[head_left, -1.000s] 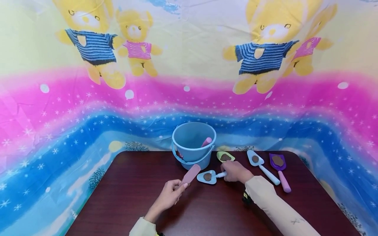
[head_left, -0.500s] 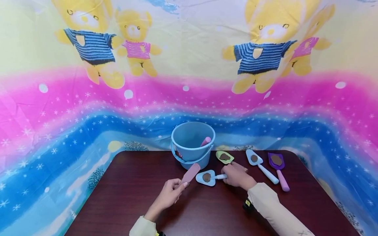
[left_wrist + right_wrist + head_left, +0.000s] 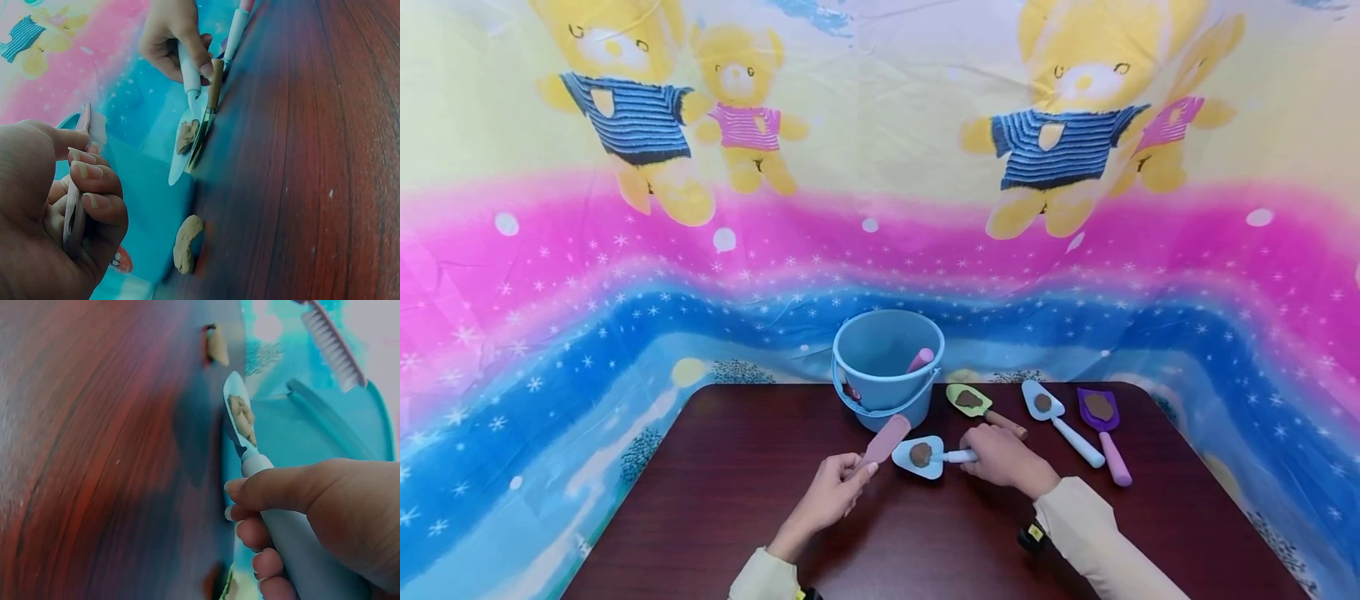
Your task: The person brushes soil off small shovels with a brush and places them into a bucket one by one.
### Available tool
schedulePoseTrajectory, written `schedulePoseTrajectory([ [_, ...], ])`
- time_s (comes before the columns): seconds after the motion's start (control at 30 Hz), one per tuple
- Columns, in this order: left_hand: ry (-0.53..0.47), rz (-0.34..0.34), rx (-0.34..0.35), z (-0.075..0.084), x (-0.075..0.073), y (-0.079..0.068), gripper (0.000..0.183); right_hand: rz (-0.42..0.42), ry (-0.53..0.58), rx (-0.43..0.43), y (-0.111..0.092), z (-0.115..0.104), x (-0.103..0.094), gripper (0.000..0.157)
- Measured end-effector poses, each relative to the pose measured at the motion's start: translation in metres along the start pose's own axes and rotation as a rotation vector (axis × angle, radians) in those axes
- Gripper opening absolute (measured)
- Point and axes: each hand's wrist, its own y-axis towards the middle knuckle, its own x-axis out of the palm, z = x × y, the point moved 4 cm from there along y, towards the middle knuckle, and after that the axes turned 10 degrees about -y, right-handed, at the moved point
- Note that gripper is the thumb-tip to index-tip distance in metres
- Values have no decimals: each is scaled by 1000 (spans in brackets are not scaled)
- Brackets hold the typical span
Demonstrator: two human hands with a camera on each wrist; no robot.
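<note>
My left hand [image 3: 827, 500] holds a pink brush [image 3: 887, 439]; its pale bristles show in the right wrist view. My right hand [image 3: 1003, 458] grips the white handle of a small light-blue trowel [image 3: 300, 544]. On that trowel's blade lies a brown lump of clay [image 3: 921, 454]. The blade points left, just right of the brush, and hangs above the table in the right wrist view. Behind both hands stands a blue bucket [image 3: 887, 398] with a pink handle [image 3: 921, 360] sticking up inside. Another clay piece [image 3: 187, 245] lies on the table in the left wrist view.
Right of the bucket lie a green trowel with a brown handle [image 3: 1006, 425], another light-blue trowel [image 3: 1078, 442] and a purple shovel with a pink handle [image 3: 1114, 458], each bearing brown clay. A printed bear curtain [image 3: 865, 167] hangs behind the dark wooden table [image 3: 715, 467].
My right hand has drawn the light-blue trowel slightly toward me, uncovering the green trowel's brown handle. My left hand with the brush has hardly moved.
</note>
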Motion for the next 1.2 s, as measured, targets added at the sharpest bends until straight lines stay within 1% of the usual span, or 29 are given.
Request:
schedulePoseTrajectory([
  [0.1, -7, -11, -1, 0, 2, 1, 43, 13, 7, -13, -3, -6, -6, 8],
  [0.37, -26, -40, 4, -2, 11, 4, 38, 19, 30, -39, -9, -20, -18, 7],
  [0.47, -32, -52, 6, -2, 15, 5, 41, 20, 39, -32, -9, -25, -21, 8],
  [0.63, -14, -56, -2, 0, 22, 6, 41, 22, 61, -9, -9, -33, -24, 10],
  [0.73, -8, -60, -3, 3, 27, 7, 39, 40, 46, -3, -9, -36, -27, 10],
  [0.87, -8, -75, 7, 5, 32, 9, 41, 59, 20, 3, -9, -41, -30, 12],
  [1.03, -3, -98, 15, 4, 37, 10, 44, 45, 23, 25, -11, -45, -33, 13],
  [1.13, 6, -106, 30, 3, 40, 11, 44, 55, 0, 29, -11, -46, -34, 13],
  [1.2, 15, -105, 46, 4, 42, 11, 42, 76, -17, 21, -12, -47, -36, 14],
])
